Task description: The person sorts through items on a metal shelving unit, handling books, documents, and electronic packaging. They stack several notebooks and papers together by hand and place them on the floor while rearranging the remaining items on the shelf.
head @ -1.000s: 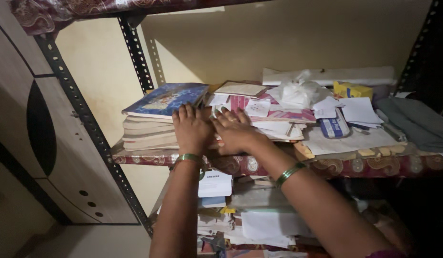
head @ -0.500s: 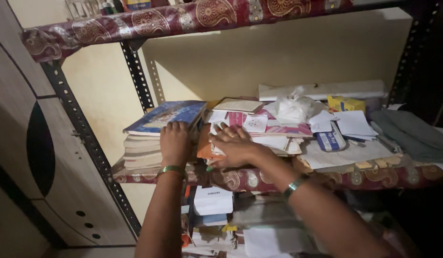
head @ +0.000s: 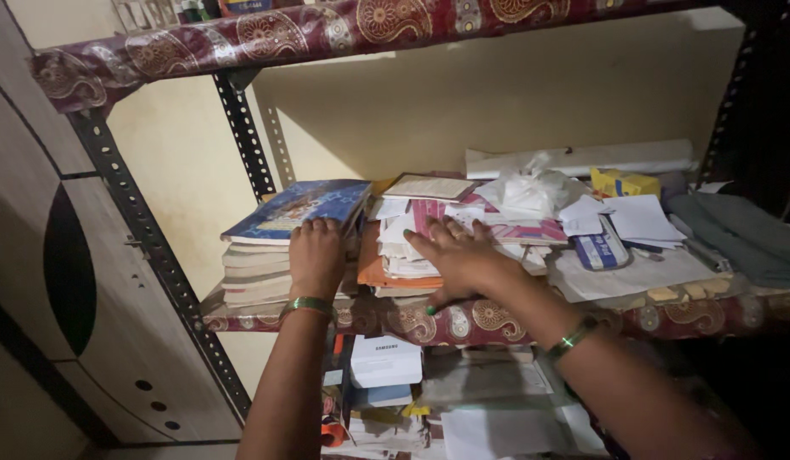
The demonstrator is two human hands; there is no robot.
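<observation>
- The left hand [head: 316, 255] reaches up from below, arm nearly straight, back of the hand to the camera, a green bangle [head: 307, 305] at the wrist.
- Its fingers are together and curled over the front edge of the book stack [head: 257, 271], fingertips touching the blue book [head: 297, 207] that lies on top; the hand presses against the stack's right end rather than gripping anything.
- The right hand [head: 459, 258] comes in from the lower right, forearm slanting across the shelf edge [head: 497, 319], a second green bangle [head: 570, 339] on the wrist.
- It lies palm down with fingers spread wide and flat on the paper pile [head: 407, 255], fingertips pointing left toward the other hand; the thumb hangs over the front of the pile. It holds nothing.
- The pile sits mid-shelf, just right of the book stack, with an orange folder [head: 373, 268] at its base.
- A thin brown booklet [head: 429, 186] lies behind the pile, overlapping the blue book's corner.
- Farther right: a crumpled white bag [head: 531, 192], loose white sheets [head: 637, 217], a blue-and-white packet [head: 601, 249], a yellow box [head: 625, 182], a grey cloth [head: 740, 230].
- A long white roll [head: 582, 158] lies along the back wall.
- A perforated metal upright [head: 148, 243] stands left of the books.
- On the shelf below, a white box [head: 384, 359] sits among more papers, partly hidden by the arms.
</observation>
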